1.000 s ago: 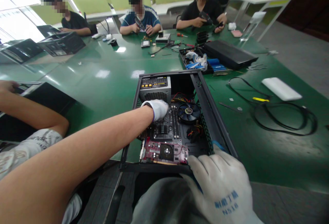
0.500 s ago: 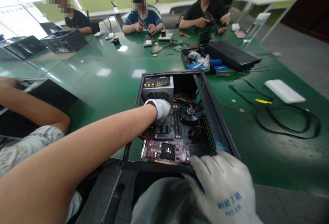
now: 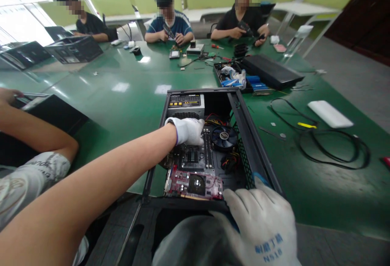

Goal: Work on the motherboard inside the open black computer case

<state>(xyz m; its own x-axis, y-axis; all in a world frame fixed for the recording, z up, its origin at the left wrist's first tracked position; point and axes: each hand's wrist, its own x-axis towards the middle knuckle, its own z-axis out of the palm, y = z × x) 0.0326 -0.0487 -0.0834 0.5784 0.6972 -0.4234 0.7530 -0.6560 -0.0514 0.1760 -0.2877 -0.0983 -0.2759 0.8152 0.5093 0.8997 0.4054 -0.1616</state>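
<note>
An opened black computer case (image 3: 258, 144) lies on its side in front of me, partly over the table edge. My left hand (image 3: 189, 131), in a white glove, reaches into it below the power supply (image 3: 185, 104). Its fingers are closed low over the motherboard (image 3: 195, 156); what they hold is hidden. Beside them are red and yellow wires (image 3: 215, 121) and a round fan cooler (image 3: 224, 136). A red graphics card (image 3: 196, 184) lies at the near end. My right hand (image 3: 258, 217), gloved too, grips the case's near right corner.
A co-worker's arm (image 3: 36, 129) is at another black case (image 3: 57, 113) on the left. Across the green table (image 3: 131, 107) several people sit working. To the right lie a black cable (image 3: 332, 162), a white block (image 3: 330, 113) and a tray (image 3: 219, 75) with gloves.
My view has shifted slightly, so the scene sits a little lower and further left. My left hand has moved slightly toward the wires; my right hand keeps its grip on the case.
</note>
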